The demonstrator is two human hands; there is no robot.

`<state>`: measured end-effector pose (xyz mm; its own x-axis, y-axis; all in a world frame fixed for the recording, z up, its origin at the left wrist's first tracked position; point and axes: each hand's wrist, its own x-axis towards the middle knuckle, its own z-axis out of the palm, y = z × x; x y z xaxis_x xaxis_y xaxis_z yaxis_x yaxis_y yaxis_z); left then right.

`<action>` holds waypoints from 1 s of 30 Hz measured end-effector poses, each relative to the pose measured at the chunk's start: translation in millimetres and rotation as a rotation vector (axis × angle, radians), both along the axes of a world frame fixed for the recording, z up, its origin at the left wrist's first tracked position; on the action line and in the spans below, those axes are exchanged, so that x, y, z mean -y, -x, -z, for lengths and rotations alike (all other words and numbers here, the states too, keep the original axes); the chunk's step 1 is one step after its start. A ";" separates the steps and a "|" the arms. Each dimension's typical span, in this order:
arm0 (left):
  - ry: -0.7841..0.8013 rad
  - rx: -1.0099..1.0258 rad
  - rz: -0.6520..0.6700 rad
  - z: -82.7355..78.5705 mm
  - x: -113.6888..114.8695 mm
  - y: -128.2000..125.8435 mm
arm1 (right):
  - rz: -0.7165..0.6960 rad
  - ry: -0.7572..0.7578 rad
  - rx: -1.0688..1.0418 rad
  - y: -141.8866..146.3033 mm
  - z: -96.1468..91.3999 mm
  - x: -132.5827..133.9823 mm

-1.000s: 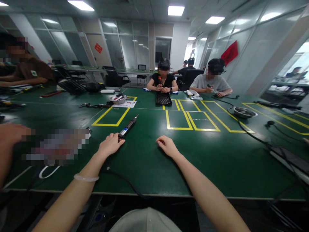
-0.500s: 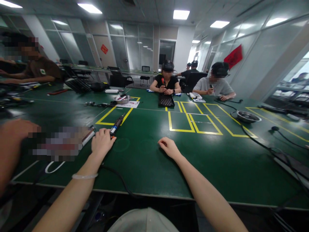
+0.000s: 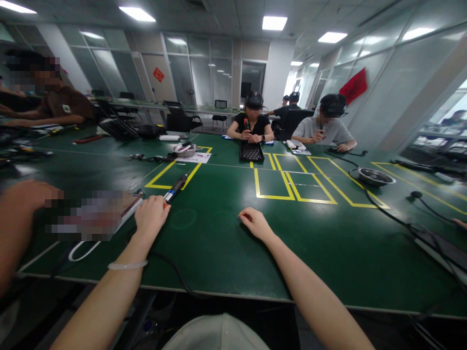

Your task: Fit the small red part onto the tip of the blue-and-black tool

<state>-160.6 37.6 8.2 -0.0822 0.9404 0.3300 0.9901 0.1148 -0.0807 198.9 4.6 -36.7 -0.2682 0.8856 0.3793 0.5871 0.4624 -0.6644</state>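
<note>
Green table [image 3: 219, 253], left hand [image 3: 151, 214] closed round electric screwdriver [image 3: 175, 187], right hand [image 3: 255, 223] loosely curled, empty, black tray [image 3: 251, 151] far beyond.

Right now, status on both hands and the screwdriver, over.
Left hand closed on screwdriver rear, tool lying on table. Right hand empty, loosely curled on table. Another person's arm close at left.

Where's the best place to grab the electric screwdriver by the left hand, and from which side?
Take the electric screwdriver by its thick rear barrel, where the left hand closes over it, coming from above on the near side. It lies flat on the table and narrows toward the far tip, so the barrel gives the fullest wrap.
</note>
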 end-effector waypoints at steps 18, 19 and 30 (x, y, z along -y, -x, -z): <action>0.433 0.898 0.779 -4.6 15.0 -151.9 | -0.204 0.421 -0.529 6.5 -3.7 0.9; 0.486 0.948 0.822 -3.4 16.1 -161.9 | -0.231 0.470 -0.592 6.5 -3.6 0.5; 0.813 1.226 0.936 -0.2 26.7 -172.0 | -0.327 0.776 -0.702 4.6 -6.4 5.2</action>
<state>11.4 10.9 8.5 0.7201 0.6926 -0.0416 0.2185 -0.1694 0.9610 194.3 -0.6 -30.4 -0.4757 0.8749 -0.0905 -0.1107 -0.1616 -0.9806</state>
